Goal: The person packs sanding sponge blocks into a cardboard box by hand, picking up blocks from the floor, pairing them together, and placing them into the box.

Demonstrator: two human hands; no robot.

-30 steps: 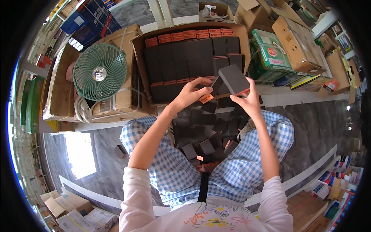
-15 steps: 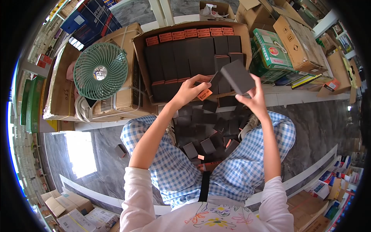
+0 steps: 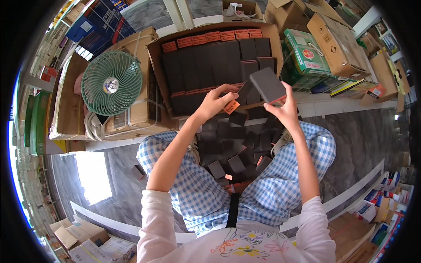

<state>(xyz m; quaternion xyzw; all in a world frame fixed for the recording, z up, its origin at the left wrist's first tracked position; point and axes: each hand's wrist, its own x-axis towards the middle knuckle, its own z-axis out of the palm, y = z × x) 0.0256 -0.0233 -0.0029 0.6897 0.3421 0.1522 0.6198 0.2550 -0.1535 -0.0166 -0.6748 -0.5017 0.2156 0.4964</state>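
My left hand is closed on a small box with an orange end and a dark side that slants up to the right. My right hand grips a larger black box by its right and lower edges, tilted, with a thin orange strip along its lower side. Both are held over the near edge of an open carton packed with rows of black boxes and orange-ended boxes at the back. Below my hands, many loose black boxes lie between my legs.
A green fan stands on a cardboard box left of the carton. To the right are a green box and a tall brown carton. A lone black box lies on the floor left of my knee.
The black box in my right hand has turned and tilted, and my right-hand fingers have shifted on it. My left hand stays nearly in place. The whole view has shifted slightly.
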